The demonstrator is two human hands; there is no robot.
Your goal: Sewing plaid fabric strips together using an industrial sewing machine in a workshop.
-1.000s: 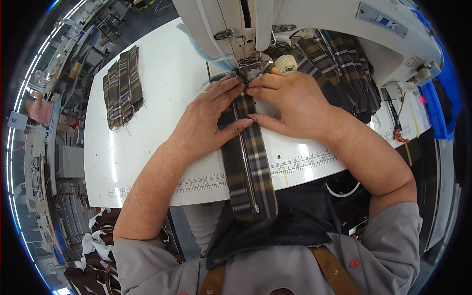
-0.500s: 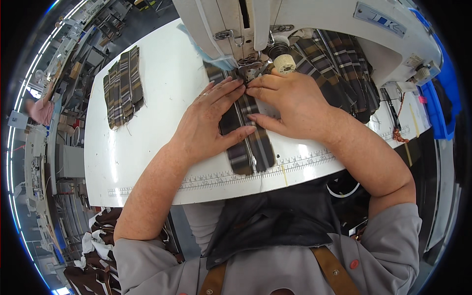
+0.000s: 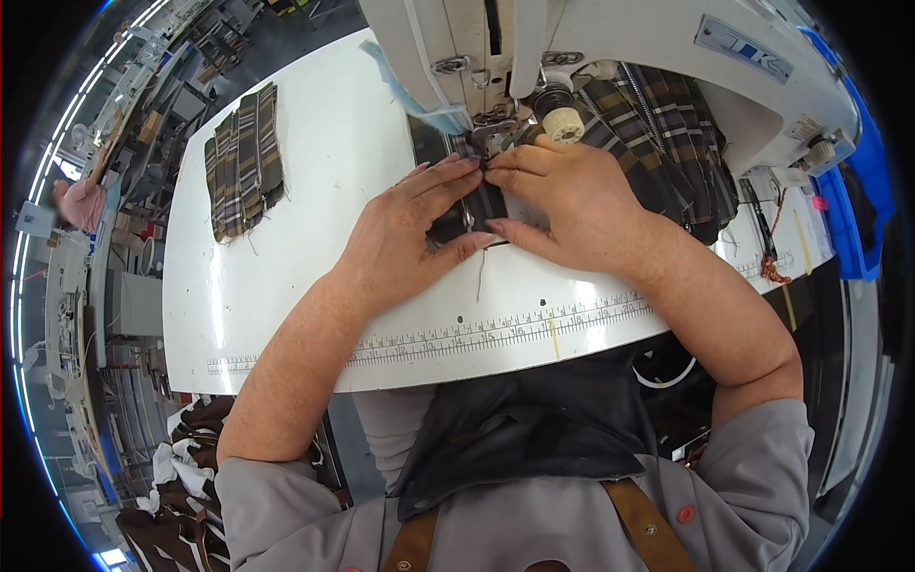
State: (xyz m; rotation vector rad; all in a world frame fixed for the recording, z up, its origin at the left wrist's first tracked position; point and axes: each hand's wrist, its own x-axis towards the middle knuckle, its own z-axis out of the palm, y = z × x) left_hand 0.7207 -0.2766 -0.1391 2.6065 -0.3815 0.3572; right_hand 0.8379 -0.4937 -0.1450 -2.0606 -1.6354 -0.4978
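Far left: co-worker in a pink top [image 3: 84, 203] at another bench. On the white table [image 3: 305, 276], left side: stack of plaid zipper pieces [image 3: 244, 167], frayed edges. Left hand [image 3: 405, 229]: laid fairly flat, fingers extended and together, thumb spread, pressing on the plaid zipper strip [image 3: 489, 202]; no grip visible. Strip lies between/under both hands, running up to the sewing machine's [image 3: 629, 33] presser area; near end on the table, zipper pull [image 3: 468, 218] near the thumbs, loose thread below. Right hand [image 3: 581, 205]: half open, fingers slightly bent, thumb apart, fingertips at strip's right side; can't tell if pinching. Right: second plaid zipper pile [image 3: 658, 153] under machine arm, orange-brown cord [image 3: 774, 271], blue bin [image 3: 863, 229].
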